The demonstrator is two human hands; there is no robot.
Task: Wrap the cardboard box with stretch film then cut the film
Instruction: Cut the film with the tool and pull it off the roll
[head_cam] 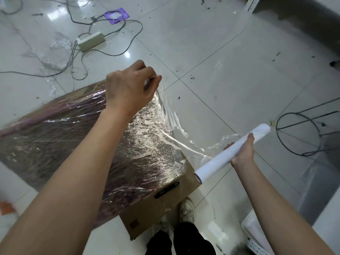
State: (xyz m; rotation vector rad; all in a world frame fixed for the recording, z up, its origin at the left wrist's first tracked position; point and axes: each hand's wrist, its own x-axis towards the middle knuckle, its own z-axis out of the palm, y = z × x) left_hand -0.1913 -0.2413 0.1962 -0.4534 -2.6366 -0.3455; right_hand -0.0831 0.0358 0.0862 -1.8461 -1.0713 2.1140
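Note:
A large brown cardboard box [165, 205] stands on the tiled floor, most of its top covered in wrinkled, shiny stretch film [147, 137]. My left hand [128, 87] hovers over the box's far right corner and pinches the film's edge between closed fingers. My right hand [242, 153] grips a white roll of stretch film [217, 162], held off the box's right side. A loose sheet of film runs from the roll back to the box. A dark pen-like object [166, 190] lies on the bare cardboard near the front edge.
A power strip [91, 41] with tangled cables lies on the floor at the back left, beside crumpled film scraps [53, 57] and a purple sheet [116, 15]. A wire stool frame [301, 133] stands at the right. My shoes [185, 210] are next to the box's front corner.

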